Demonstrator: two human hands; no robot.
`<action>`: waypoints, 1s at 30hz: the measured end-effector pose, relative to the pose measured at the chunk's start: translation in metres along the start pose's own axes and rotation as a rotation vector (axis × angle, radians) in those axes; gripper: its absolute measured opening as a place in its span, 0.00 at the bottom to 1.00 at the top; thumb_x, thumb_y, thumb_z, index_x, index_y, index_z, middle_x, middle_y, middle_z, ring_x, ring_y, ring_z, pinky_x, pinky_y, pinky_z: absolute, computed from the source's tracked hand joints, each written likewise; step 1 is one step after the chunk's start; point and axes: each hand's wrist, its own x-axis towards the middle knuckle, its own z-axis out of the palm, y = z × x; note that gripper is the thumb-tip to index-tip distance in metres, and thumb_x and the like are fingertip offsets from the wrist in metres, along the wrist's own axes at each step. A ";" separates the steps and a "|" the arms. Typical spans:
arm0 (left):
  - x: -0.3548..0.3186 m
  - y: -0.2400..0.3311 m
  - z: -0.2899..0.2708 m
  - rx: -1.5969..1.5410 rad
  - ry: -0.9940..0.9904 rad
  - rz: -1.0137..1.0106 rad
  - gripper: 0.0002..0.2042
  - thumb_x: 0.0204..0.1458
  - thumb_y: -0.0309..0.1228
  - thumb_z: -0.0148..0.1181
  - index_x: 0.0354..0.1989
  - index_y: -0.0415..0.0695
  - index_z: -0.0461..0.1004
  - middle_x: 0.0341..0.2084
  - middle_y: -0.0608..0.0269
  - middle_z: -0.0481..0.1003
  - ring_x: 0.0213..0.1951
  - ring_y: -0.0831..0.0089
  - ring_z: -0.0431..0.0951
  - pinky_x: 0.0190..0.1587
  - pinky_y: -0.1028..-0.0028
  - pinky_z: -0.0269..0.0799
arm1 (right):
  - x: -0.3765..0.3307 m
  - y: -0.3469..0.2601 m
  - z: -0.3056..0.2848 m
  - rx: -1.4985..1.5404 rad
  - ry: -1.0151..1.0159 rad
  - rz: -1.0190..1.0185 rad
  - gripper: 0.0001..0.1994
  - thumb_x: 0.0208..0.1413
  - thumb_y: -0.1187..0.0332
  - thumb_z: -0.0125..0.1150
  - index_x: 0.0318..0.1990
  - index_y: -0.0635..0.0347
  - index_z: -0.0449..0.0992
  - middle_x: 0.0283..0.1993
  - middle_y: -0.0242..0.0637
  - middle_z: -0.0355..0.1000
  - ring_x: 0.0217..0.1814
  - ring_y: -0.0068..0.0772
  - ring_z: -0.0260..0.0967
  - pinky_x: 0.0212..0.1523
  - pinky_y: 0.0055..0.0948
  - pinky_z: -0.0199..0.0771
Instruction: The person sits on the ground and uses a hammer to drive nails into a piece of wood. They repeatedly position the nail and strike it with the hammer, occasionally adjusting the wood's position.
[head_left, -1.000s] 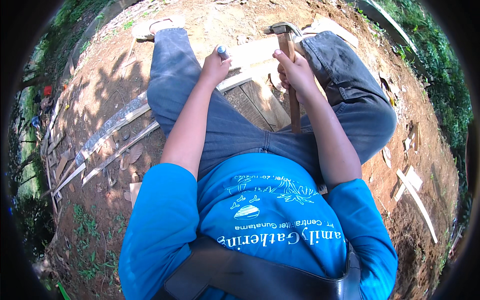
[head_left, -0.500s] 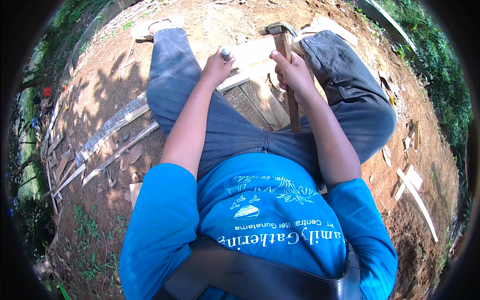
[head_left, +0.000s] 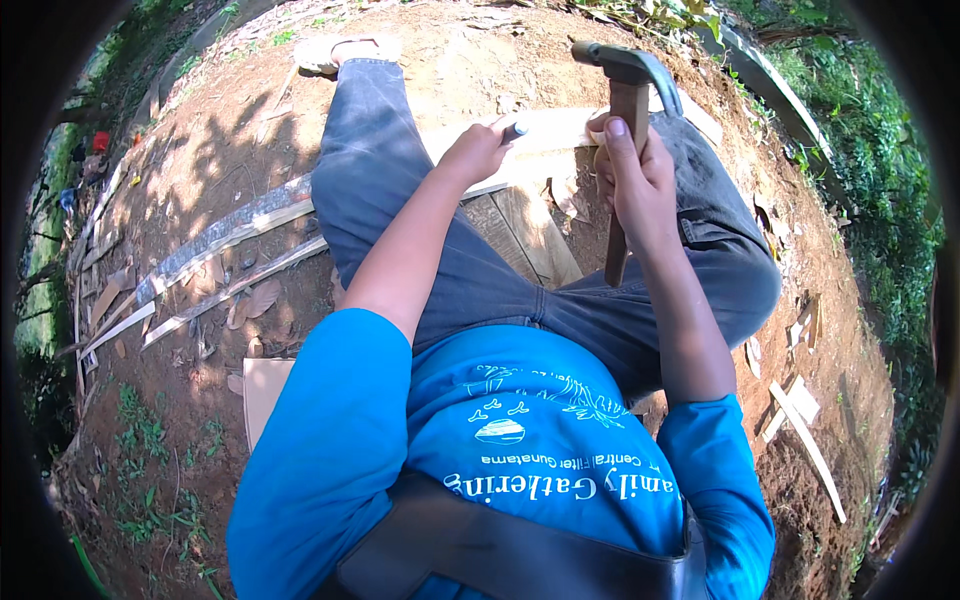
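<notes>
My right hand (head_left: 637, 185) is wrapped round the wooden handle of a claw hammer (head_left: 622, 70), thumb lying along it. The hammer stands nearly upright, its dark metal head at the top, above my bent right knee. My left hand (head_left: 474, 158) is closed on a tool with a round grey end (head_left: 515, 131) sticking up out of the fist; its lower part is hidden. Beneath that hand a pale wooden board (head_left: 555, 127) lies across between my legs, brightly sunlit. Closer to me are darker planks (head_left: 520, 228).
Long wooden strips (head_left: 232, 240) lie on the soil to the left, one with grey bark-like patches. A pale flat piece (head_left: 262, 395) sits beside my left sleeve. Crossed wood offcuts (head_left: 800, 415) lie at the right. Green plants (head_left: 850, 130) border the ground.
My right hand has lifted the hammer and shifted right. The left hand has moved right with its tool, which now leans more. The whole view has shifted slightly.
</notes>
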 end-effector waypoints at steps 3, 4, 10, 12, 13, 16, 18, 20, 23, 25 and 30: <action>-0.013 -0.015 -0.002 0.042 0.033 -0.010 0.15 0.58 0.32 0.59 0.51 0.41 0.71 0.35 0.43 0.78 0.38 0.49 0.80 0.42 0.57 0.75 | -0.010 -0.051 -0.002 0.082 -0.036 -0.363 0.17 0.72 0.57 0.43 0.47 0.64 0.67 0.19 0.22 0.52 0.16 0.12 0.48 0.16 0.17 0.51; -0.015 -0.015 -0.003 0.012 0.037 -0.013 0.14 0.58 0.32 0.59 0.51 0.41 0.72 0.35 0.43 0.78 0.38 0.48 0.80 0.42 0.57 0.74 | -0.012 -0.049 0.001 0.106 0.002 -0.398 0.16 0.73 0.57 0.43 0.47 0.64 0.66 0.19 0.22 0.51 0.16 0.12 0.48 0.17 0.16 0.52; 0.001 -0.026 0.020 0.161 0.036 0.026 0.14 0.57 0.31 0.59 0.50 0.42 0.73 0.35 0.43 0.78 0.38 0.49 0.80 0.42 0.57 0.75 | 0.016 0.088 0.008 -0.520 -0.057 0.093 0.18 0.63 0.58 0.58 0.43 0.69 0.74 0.27 0.41 0.74 0.30 0.37 0.72 0.34 0.41 0.70; 0.005 -0.015 0.008 -0.006 -0.054 -0.075 0.19 0.54 0.28 0.60 0.55 0.47 0.71 0.36 0.46 0.78 0.40 0.48 0.79 0.44 0.58 0.76 | 0.013 0.028 0.007 -0.321 0.002 0.046 0.16 0.65 0.59 0.57 0.41 0.67 0.74 0.22 0.31 0.70 0.23 0.23 0.66 0.26 0.28 0.65; -0.010 -0.018 0.007 -0.028 -0.030 -0.075 0.19 0.54 0.28 0.60 0.55 0.47 0.71 0.37 0.46 0.78 0.40 0.48 0.79 0.43 0.58 0.76 | 0.008 0.001 0.012 -0.043 0.014 -0.005 0.15 0.68 0.60 0.54 0.36 0.64 0.71 0.19 0.24 0.64 0.19 0.12 0.58 0.20 0.19 0.55; -0.013 -0.018 -0.007 -0.042 0.034 -0.048 0.18 0.54 0.27 0.61 0.55 0.46 0.71 0.38 0.46 0.78 0.39 0.48 0.79 0.42 0.59 0.76 | 0.008 -0.020 0.016 0.202 0.022 -0.274 0.14 0.69 0.61 0.50 0.34 0.62 0.69 0.18 0.23 0.62 0.18 0.09 0.55 0.17 0.18 0.51; 0.001 0.001 -0.009 -0.056 -0.035 -0.037 0.18 0.54 0.27 0.61 0.54 0.45 0.72 0.38 0.47 0.78 0.39 0.48 0.79 0.42 0.60 0.76 | 0.015 0.050 0.010 -0.338 -0.023 -0.103 0.15 0.66 0.60 0.53 0.38 0.67 0.72 0.23 0.37 0.70 0.24 0.25 0.68 0.27 0.29 0.67; -0.002 -0.006 -0.006 -0.087 -0.007 0.036 0.17 0.54 0.27 0.61 0.53 0.44 0.72 0.39 0.47 0.78 0.41 0.49 0.79 0.44 0.61 0.76 | 0.017 0.070 0.013 -0.660 -0.166 0.093 0.17 0.64 0.58 0.56 0.42 0.68 0.74 0.26 0.46 0.73 0.31 0.33 0.73 0.37 0.35 0.71; -0.008 -0.002 -0.011 -0.057 0.052 -0.036 0.16 0.54 0.27 0.60 0.53 0.44 0.72 0.41 0.48 0.78 0.42 0.50 0.79 0.44 0.62 0.76 | 0.016 0.028 0.014 -0.515 -0.056 -0.047 0.16 0.65 0.59 0.55 0.40 0.68 0.73 0.24 0.43 0.72 0.27 0.30 0.71 0.32 0.32 0.70; -0.013 -0.008 -0.006 -0.107 -0.021 -0.096 0.17 0.54 0.28 0.61 0.54 0.43 0.72 0.42 0.48 0.78 0.43 0.49 0.79 0.45 0.60 0.75 | 0.009 -0.012 0.014 -0.008 0.036 -0.108 0.13 0.68 0.64 0.50 0.35 0.65 0.71 0.20 0.32 0.68 0.19 0.18 0.62 0.21 0.24 0.61; -0.005 0.005 -0.011 -0.014 -0.031 -0.066 0.15 0.57 0.32 0.59 0.52 0.43 0.74 0.38 0.46 0.78 0.40 0.51 0.80 0.44 0.60 0.76 | 0.030 0.078 0.008 -0.652 -0.201 0.185 0.23 0.62 0.53 0.56 0.47 0.70 0.75 0.36 0.61 0.76 0.44 0.61 0.75 0.48 0.45 0.71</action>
